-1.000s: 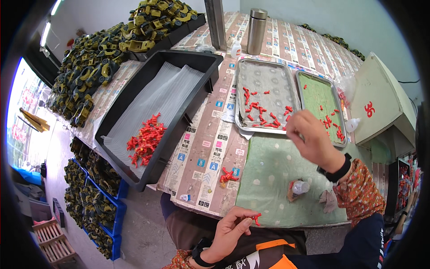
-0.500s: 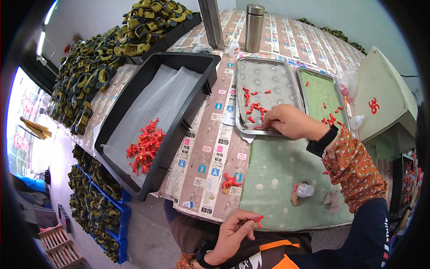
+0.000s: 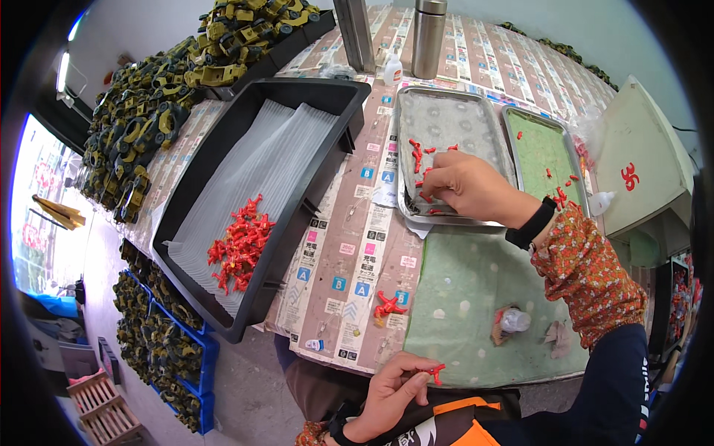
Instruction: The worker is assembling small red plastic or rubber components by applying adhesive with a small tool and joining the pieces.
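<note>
Low at the table's front edge, my left hand (image 3: 390, 395) pinches a small red plastic toy figure part (image 3: 437, 374) between thumb and fingertips. My right hand (image 3: 480, 189) is over the grey-lined metal tray (image 3: 454, 111), fingers bent down and drawn together among small red plastic pieces (image 3: 416, 157). What its fingertips hold, if anything, is hidden by the hand. To the right stands a second metal tray with a green lining (image 3: 532, 141), with several red pieces scattered in it. A red toy figure (image 3: 388, 306) lies on the patterned tabletop, left of the green mat (image 3: 446, 327).
A black bin (image 3: 167, 290) at left holds a heap of red figures (image 3: 242, 241). Piled olive toy vehicles (image 3: 141, 111) lie beyond it. A steel flask (image 3: 428, 41) and a white bottle (image 3: 393, 68) stand at the back. A small clear container (image 3: 515, 320) rests on the mat.
My right hand has shifted slightly within the tray, its fingers now more bunched over the pieces. My left hand keeps its red part, turned a little. The whole view has shifted slightly.
</note>
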Motion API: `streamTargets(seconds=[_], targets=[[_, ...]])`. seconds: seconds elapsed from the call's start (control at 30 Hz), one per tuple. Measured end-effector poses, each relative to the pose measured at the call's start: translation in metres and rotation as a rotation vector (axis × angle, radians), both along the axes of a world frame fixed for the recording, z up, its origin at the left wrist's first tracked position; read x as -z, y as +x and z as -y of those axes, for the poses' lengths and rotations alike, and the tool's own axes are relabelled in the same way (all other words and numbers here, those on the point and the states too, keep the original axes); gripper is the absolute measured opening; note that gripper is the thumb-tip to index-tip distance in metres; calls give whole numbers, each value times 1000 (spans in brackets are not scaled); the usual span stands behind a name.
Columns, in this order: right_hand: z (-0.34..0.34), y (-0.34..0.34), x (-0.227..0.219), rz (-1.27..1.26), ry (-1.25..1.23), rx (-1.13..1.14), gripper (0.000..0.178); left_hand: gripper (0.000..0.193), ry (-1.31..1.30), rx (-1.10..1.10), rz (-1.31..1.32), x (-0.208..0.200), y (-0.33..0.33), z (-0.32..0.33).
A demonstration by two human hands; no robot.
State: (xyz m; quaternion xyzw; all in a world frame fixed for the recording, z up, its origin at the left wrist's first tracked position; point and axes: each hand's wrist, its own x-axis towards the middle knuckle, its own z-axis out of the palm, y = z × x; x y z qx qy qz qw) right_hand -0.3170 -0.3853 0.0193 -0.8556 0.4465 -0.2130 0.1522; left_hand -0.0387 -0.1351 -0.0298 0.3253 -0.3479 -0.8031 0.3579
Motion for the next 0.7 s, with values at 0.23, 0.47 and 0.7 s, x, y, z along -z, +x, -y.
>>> streamTargets(seconds=[0.23,0.47,0.7], targets=[[10,8,4,-162,-44,-55,11,22,-1,-6,-9,-1,1,0],[6,3,2,-214,-37,-4,12,21,-14,-33,8,-8,-2,1],[-5,-4,0,-136,-35,49,11,19,-49,-37,45,-7,-1,2]])
